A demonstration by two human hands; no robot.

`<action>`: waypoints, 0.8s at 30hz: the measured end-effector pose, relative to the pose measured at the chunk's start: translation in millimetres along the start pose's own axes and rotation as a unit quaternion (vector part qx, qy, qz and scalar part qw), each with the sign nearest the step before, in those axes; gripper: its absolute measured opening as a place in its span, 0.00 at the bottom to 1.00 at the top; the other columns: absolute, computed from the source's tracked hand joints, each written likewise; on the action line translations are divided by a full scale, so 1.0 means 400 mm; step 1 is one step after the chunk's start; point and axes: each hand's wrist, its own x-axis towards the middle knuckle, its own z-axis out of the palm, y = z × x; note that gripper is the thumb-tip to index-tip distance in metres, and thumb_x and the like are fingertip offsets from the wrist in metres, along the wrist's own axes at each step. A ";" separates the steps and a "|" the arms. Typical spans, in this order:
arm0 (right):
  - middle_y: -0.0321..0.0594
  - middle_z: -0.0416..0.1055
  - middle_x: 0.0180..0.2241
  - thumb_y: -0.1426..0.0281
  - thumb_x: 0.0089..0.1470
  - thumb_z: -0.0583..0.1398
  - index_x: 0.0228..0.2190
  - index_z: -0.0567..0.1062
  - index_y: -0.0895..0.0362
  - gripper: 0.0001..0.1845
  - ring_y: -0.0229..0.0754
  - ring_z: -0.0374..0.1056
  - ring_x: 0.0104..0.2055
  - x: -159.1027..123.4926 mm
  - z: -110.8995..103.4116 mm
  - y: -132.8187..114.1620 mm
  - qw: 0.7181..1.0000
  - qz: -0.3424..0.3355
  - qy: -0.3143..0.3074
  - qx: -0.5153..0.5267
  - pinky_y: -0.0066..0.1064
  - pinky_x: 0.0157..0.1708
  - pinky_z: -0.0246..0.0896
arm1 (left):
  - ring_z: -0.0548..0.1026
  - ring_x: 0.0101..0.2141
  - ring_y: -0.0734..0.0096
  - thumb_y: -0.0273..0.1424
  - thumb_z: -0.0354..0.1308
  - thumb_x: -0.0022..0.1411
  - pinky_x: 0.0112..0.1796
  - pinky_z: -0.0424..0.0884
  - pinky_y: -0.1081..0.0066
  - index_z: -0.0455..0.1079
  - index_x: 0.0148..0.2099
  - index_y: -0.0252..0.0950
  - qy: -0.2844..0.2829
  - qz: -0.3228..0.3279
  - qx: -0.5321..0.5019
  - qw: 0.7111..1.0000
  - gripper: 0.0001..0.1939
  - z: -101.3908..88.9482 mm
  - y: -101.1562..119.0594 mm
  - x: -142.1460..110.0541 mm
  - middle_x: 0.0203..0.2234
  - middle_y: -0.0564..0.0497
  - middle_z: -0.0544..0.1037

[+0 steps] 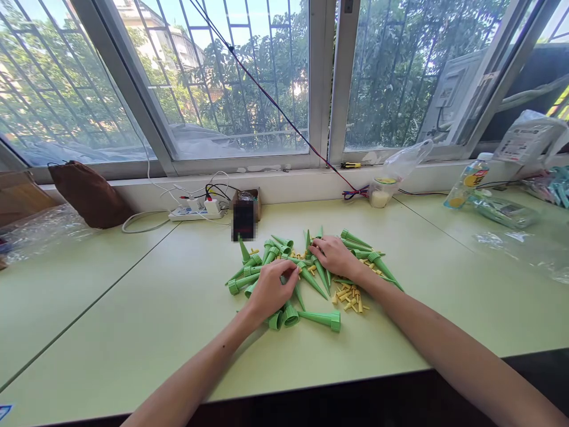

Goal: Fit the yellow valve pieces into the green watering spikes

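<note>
A pile of green plastic spikes (315,281), hollow cones with ribbed collars, lies mid-table with small yellow plastic valves (351,296) among them. My left hand (272,287) is over the left of the pile, thumb and forefinger pinched on a small yellow valve (300,269). My right hand (332,255) is at the back of the pile, its fingers curled round a green spike (307,240); its fingertips are partly hidden. One green spike (320,320) lies sideways at the front, its collar to the right.
Behind the pile stand a small blurred dark box (244,220) and a white power strip (195,212) with cables. A brown bag (91,196) sits at left. A jar (381,193) in clear plastic, a bottle (469,181) and plastic packaging (504,209) are at right.
</note>
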 end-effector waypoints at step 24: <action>0.46 0.74 0.36 0.63 0.70 0.49 0.38 0.76 0.59 0.19 0.45 0.69 0.43 -0.001 -0.002 -0.002 1.000 -0.008 -0.011 0.008 0.32 0.44 0.54 | 0.74 0.27 0.71 0.29 0.56 0.64 0.31 0.69 0.71 0.72 0.31 0.37 -0.010 0.008 0.020 1.000 0.08 0.002 -0.001 0.001 0.24 0.53 0.78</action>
